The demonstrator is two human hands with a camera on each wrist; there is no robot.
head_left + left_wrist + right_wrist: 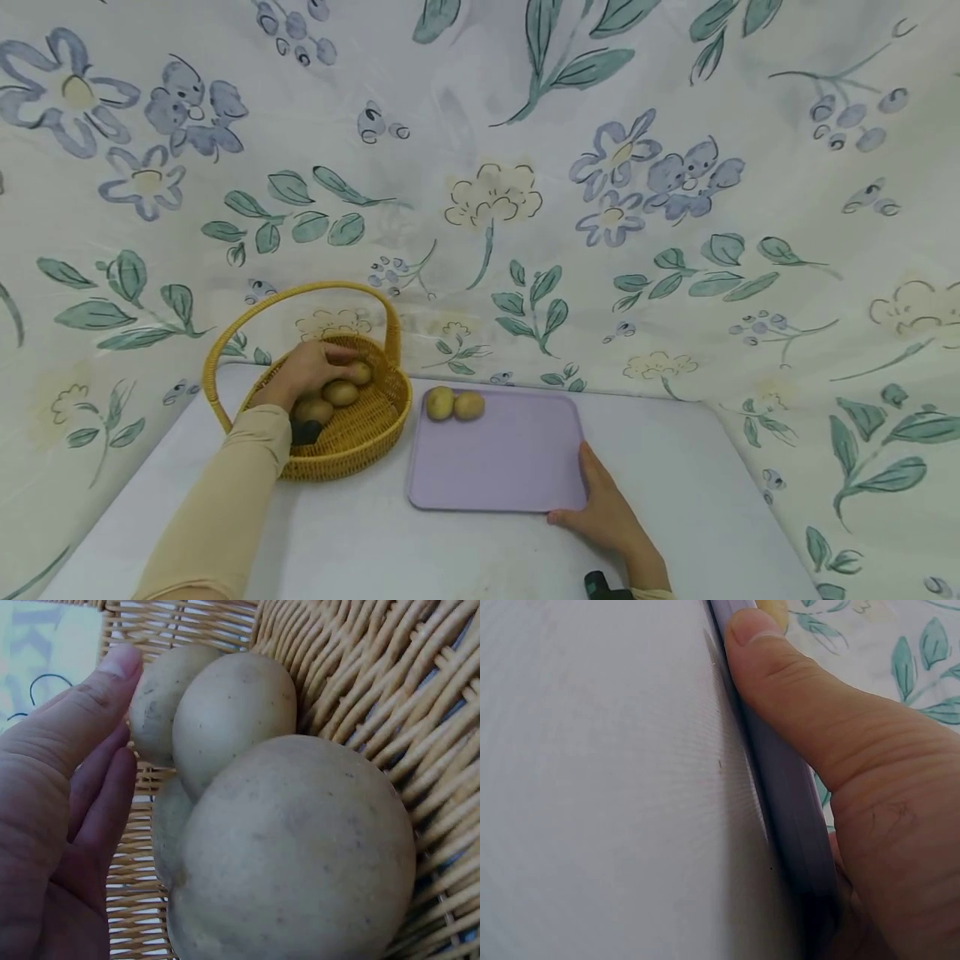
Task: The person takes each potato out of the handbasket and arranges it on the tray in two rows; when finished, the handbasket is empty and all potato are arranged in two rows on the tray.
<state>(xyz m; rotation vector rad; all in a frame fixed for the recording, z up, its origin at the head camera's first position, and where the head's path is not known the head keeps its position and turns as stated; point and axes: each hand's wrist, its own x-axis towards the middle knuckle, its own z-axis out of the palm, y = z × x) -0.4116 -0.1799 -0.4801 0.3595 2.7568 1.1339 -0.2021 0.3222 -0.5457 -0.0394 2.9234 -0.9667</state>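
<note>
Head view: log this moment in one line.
left hand: at potato in basket | right hand: holds tray at near-right corner | on tray: two potatoes, far-left corner

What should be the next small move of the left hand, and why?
Probably close the left hand round the farthest potato in the wicker basket: the hand is close beside it, and two potatoes lie on the lilac tray, which the right hand holds.

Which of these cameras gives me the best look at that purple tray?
The head view: it shows nearly the whole purple tray from above, with only the corner at the right hand partly covered. The right wrist view shows just a strip of its side; the left wrist view shows none.
</note>
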